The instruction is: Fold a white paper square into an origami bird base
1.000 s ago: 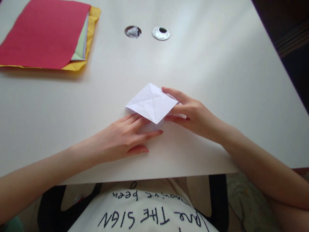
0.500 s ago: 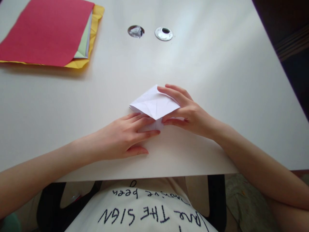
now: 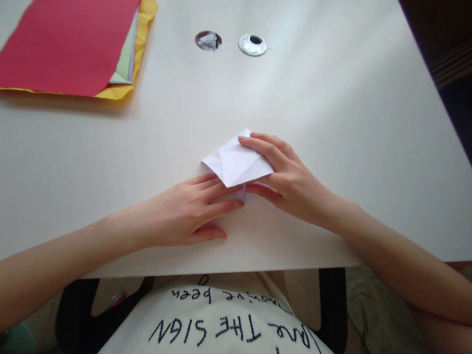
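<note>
the folded, creased white paper lies on the smooth white table. the right hand clasps its right side, so the paper extends leftward from this grip. its raised, four-cornered flap hangs over part of the left hand, whose fingers are slightly apart.

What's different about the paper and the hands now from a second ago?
The right hand has moved its fingers further over the folded white paper, whose near corner has swung left. Neither hand has let go. The left hand stays at the paper's near edge; the red sheet hasn't moved.
</note>
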The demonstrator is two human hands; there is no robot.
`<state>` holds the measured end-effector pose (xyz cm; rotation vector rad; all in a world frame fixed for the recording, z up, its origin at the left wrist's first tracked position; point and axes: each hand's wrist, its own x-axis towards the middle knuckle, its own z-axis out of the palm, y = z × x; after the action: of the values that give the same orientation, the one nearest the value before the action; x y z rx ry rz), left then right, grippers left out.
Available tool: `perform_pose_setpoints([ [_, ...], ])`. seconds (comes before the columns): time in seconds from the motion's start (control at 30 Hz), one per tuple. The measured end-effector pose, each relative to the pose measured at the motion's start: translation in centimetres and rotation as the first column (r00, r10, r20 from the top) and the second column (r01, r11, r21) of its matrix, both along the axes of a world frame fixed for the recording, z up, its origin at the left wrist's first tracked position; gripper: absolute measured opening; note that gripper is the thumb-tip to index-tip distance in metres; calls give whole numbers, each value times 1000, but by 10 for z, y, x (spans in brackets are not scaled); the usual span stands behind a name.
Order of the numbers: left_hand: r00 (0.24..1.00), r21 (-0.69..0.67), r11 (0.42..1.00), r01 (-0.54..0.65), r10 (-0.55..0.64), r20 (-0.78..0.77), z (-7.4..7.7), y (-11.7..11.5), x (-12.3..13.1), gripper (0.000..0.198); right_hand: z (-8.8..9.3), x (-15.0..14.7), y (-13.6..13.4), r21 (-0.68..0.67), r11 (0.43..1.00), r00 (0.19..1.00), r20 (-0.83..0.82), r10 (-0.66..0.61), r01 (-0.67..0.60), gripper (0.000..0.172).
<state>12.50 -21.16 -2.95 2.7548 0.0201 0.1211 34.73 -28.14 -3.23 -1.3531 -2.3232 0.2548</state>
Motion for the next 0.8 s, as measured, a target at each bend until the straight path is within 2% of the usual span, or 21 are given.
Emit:
perform_pose_setpoints([
  [0.43,1000,31,999,-5,5,16,-3,0,-1,39,1,-6,-2,21,999,998,42,-44,43,10],
  [0.8,999,22,999,-24,23,22,-2,0,-2,39,1,-8,-2,62,998,998,56,-22,18,8],
])
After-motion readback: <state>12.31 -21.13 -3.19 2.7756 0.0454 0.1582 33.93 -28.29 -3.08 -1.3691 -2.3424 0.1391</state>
